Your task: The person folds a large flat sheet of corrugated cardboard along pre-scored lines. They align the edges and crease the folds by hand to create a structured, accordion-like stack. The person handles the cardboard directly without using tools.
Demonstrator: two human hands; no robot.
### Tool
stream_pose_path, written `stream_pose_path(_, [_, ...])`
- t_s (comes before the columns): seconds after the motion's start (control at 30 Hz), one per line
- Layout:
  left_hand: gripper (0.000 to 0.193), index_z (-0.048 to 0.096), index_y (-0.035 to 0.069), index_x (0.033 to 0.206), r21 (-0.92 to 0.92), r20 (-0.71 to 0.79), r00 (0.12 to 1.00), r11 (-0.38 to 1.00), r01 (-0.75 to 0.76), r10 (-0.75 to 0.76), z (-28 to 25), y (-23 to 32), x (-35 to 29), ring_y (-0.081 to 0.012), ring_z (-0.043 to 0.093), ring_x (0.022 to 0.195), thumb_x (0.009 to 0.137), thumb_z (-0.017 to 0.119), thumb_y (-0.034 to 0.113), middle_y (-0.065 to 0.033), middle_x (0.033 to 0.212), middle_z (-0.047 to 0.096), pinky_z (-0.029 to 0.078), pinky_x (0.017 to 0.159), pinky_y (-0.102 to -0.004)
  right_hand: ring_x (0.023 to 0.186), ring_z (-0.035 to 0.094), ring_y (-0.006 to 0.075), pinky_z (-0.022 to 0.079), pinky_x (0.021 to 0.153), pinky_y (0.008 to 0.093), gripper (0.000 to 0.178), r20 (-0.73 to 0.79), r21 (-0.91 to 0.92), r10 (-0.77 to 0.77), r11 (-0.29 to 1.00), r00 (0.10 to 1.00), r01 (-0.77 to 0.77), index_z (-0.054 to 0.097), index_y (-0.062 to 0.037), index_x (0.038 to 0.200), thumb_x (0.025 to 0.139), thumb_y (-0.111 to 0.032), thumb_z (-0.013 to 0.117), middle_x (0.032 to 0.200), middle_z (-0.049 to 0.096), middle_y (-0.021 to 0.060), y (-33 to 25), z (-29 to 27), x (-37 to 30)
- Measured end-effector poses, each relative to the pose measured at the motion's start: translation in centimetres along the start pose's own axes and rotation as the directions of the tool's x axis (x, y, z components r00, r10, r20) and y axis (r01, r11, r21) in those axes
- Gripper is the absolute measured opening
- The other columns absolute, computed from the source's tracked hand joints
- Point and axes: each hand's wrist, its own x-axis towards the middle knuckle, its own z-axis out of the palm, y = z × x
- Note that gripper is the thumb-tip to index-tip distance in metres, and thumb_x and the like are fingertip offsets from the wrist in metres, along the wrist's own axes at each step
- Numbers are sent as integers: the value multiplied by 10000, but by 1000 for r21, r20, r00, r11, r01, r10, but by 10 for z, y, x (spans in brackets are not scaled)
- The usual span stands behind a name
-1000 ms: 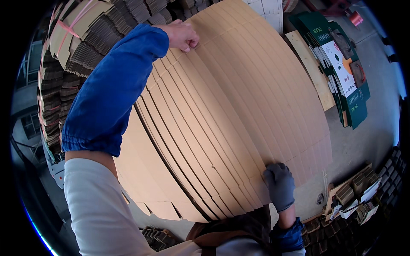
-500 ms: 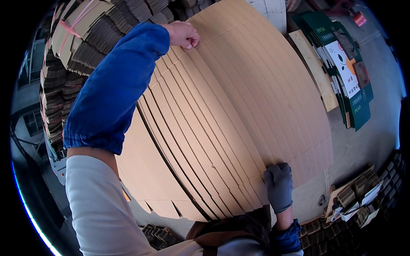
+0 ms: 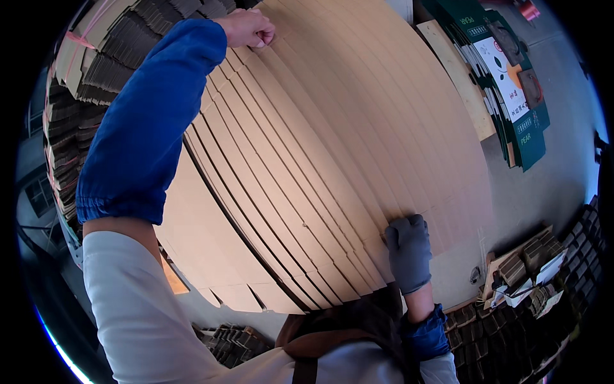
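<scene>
A wide fan of overlapping flat brown cardboard sheets (image 3: 320, 153) fills the middle, its edges staggered in long curved steps. My left hand (image 3: 251, 28), bare below a blue sleeve cover, is closed at the far edge of the fan with its fingers curled against the cardboard. At the near right edge my right hand (image 3: 409, 253), in a grey glove, is closed as well, pressed on the near edge of the sheets. How many sheets each hand grips is hidden by the fingers.
Tall bundles of folded cardboard (image 3: 115, 70), tied with pink strapping, stand at the far left. Green and white printed cartons (image 3: 511, 83) lie by a wooden board (image 3: 457, 77) at the far right. Cardboard pieces (image 3: 531, 262) are piled at the near right.
The whole scene sits slightly higher and further left in the picture. Both hands stay closed at the same edges of the cardboard fan.
</scene>
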Motion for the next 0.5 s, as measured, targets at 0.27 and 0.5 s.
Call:
stream_pose_path(0.27, [160, 607, 89, 1048, -91, -176, 981, 994, 63, -79, 19, -10, -8, -274, 569, 1085, 902, 664, 119, -67, 1019, 622, 490, 909, -422, 920, 583, 402, 507, 767, 497, 93, -50, -44, 0, 999, 999, -2, 618, -77, 939, 911, -145, 675, 1003, 581, 192, 1, 4, 2])
stream_pose_path(0.5, [238, 617, 108, 1137, 97, -643, 763, 980, 174, -72, 55, 21, -40, -314, 583, 1114, 910, 684, 132, -73, 1081, 627, 492, 944, -421, 923, 591, 399, 513, 757, 494, 144, -40, -73, -8, 997, 999, 5, 595, -63, 939, 893, -157, 695, 1011, 579, 198, -1, 8, 1])
